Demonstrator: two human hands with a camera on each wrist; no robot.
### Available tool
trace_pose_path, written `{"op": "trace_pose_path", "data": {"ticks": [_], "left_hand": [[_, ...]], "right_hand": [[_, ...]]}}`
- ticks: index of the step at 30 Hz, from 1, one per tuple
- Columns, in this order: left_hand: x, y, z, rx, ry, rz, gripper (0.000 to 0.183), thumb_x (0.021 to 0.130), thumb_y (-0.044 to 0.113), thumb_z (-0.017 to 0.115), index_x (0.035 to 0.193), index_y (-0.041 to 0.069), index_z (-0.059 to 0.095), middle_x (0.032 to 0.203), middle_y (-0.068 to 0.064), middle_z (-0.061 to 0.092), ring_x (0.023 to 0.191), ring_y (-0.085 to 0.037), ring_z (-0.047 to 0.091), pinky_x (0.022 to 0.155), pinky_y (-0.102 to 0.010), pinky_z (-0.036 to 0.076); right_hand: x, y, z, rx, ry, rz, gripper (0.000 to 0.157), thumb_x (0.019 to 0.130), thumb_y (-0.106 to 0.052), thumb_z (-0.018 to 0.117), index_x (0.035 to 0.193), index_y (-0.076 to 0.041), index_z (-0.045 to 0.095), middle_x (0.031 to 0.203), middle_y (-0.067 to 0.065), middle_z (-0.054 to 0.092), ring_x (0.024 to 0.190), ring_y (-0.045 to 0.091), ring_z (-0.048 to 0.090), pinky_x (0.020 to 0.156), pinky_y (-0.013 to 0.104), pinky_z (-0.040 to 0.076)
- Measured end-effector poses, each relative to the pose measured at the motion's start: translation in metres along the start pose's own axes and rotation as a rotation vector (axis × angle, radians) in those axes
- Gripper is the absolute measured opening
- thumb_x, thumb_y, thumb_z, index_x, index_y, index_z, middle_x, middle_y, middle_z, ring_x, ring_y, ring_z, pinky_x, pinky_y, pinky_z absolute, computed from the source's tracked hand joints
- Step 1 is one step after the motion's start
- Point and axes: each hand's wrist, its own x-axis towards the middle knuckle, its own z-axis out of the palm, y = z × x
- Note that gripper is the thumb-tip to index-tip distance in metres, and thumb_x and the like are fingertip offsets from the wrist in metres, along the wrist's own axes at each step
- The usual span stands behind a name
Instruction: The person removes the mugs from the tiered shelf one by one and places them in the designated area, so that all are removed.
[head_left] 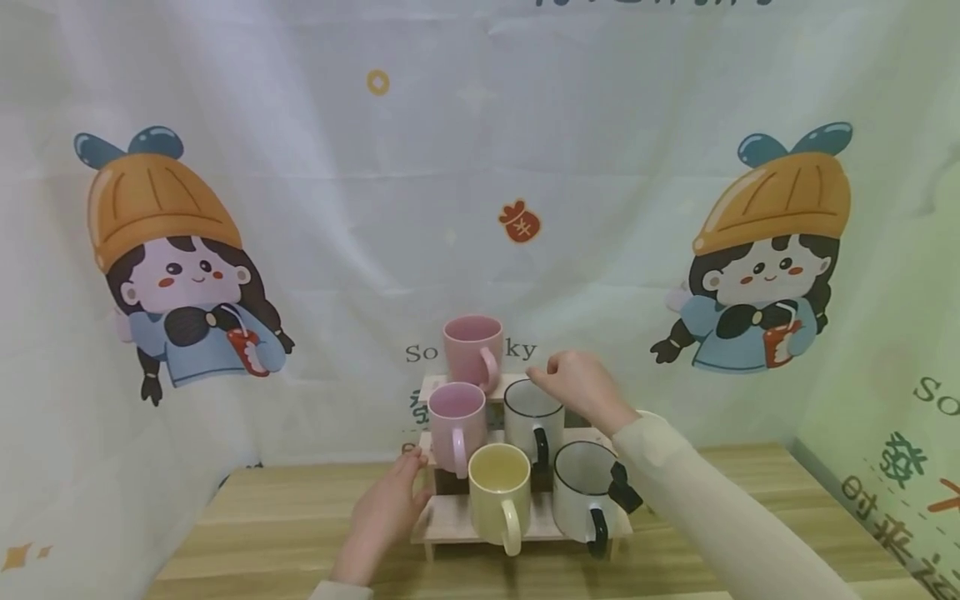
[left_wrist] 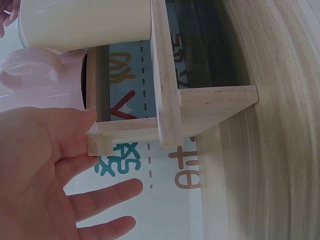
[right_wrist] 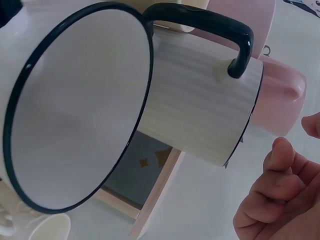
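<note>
Pinching a corner of a three-step wooden rack between thumb and forefinger, a person's left hand spreads its other fingers out straight, while the right hand, just behind the middle step's white mug, holds nothing, its fingers loosely curled and a narrow gap showing at thumb and fingertip. Five mugs are already in place: a pink mug on top, a lilac mug left of that white one in the middle, and a yellow mug beside a second white mug at the bottom. A pale cup, partly seen in the right wrist view, appears to stand off the rack; whether it remains to be placed cannot be told. Smooth, glossy and apparently ceramic, the mugs are rounded cylinders with looped handles, the white pair edged in dark trim. Plain, square-cut boards form the rack, which stands on a wood-grained table before a softly creased, printed cloth.
</note>
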Motion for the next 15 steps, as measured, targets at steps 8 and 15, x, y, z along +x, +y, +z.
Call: {"op": "trace_pose_path", "data": {"ticks": [8,15], "left_hand": [[-0.002,-0.002,0.001,0.004,-0.007,-0.002,0.049,0.089,0.022,0.064,0.133,0.005,0.052,0.148,-0.014,0.042,0.13,-0.037,0.046,0.1,-0.056,0.044],[0.0,-0.001,0.0,0.003,-0.013,-0.005,0.049,0.089,0.022,0.064,0.133,0.005,0.052,0.148,-0.014,0.042,0.131,-0.037,0.044,0.101,-0.056,0.043]], "right_hand": [[0.005,-0.008,0.005,0.009,-0.017,0.023,0.04,0.091,-0.043,0.055,0.065,-0.013,0.053,0.056,-0.002,0.041,0.056,0.014,0.042,0.048,0.025,0.034],[0.009,-0.018,0.007,-0.005,-0.018,0.018,0.045,0.091,-0.045,0.054,0.059,-0.015,0.044,0.052,-0.004,0.034,0.05,0.011,0.033,0.044,0.024,0.025]]}}
